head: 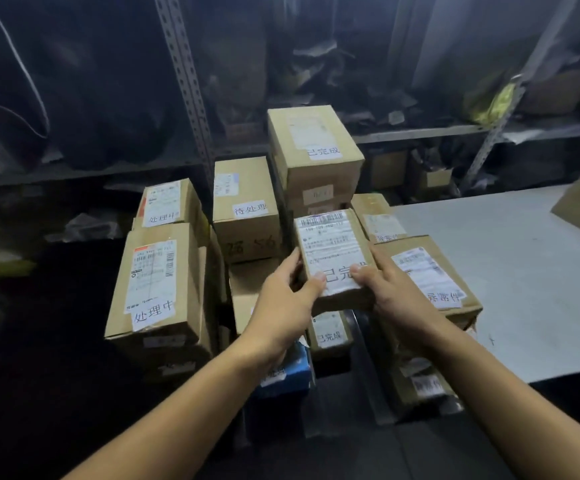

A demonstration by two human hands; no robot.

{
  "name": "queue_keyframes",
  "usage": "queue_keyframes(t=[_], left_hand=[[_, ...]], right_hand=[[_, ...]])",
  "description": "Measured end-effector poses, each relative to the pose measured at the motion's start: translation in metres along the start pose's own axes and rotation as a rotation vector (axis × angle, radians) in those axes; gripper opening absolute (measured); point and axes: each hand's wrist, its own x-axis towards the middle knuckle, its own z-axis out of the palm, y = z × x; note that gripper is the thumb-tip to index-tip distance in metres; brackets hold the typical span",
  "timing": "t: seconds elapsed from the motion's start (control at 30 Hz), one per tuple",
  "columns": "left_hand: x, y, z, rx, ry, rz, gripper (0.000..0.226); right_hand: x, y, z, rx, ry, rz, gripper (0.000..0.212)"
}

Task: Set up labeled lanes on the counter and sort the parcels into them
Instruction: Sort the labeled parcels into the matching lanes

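Cardboard parcel (333,258) pinched by both hands: left (283,303), right (390,296) | label's last character thumb-hidden

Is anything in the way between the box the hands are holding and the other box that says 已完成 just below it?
Nothing visible. The held parcel, gripped by the left hand and right hand, hangs right above the lower 已完成 box.

Cardboard boxes bear white labels: 已完成 on the tallest box (314,147), 待处理 on its neighbour (245,206), 处理中 on the left box (156,282).
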Motion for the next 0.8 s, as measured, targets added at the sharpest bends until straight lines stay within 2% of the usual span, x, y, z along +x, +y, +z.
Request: queue_keyframes(t=[0.07, 0.17, 0.27, 0.37, 0.43, 0.53, 0.67, 0.8], left_hand=[[0.007, -0.017, 0.009, 0.033, 0.026, -0.030, 0.036], [0.017, -0.043, 0.022, 0.096, 0.065, -0.075, 0.045], [0.025, -0.068, 0.035, 0.157, 0.084, -0.112, 0.047], [0.038, -0.092, 0.043, 0.139, 0.098, -0.166, 0.050], [0.045, -0.103, 0.045, 0.110, 0.115, -0.201, 0.049], [0.048, -0.105, 0.051, -0.042, 0.105, -0.265, 0.031], [0.041, -0.098, 0.060, -0.237, 0.054, -0.325, 0.056], [0.033, -0.092, 0.068, -0.303, 0.068, -0.303, 0.058]], right_hand=[[0.002, 0.017, -0.008, -0.067, -0.011, 0.035, 0.056], [0.005, 0.039, -0.014, -0.148, -0.019, 0.091, 0.064], [0.008, 0.058, -0.015, -0.201, -0.008, 0.093, 0.046], [0.014, 0.073, -0.014, -0.245, 0.025, 0.098, 0.041], [0.020, 0.085, -0.013, -0.267, 0.039, 0.109, 0.042], [0.026, 0.103, -0.009, -0.263, 0.062, 0.143, 0.041], [0.030, 0.124, -0.006, -0.261, 0.098, 0.196, 0.042], [0.042, 0.144, -0.005, -0.272, 0.111, 0.283, 0.041]])
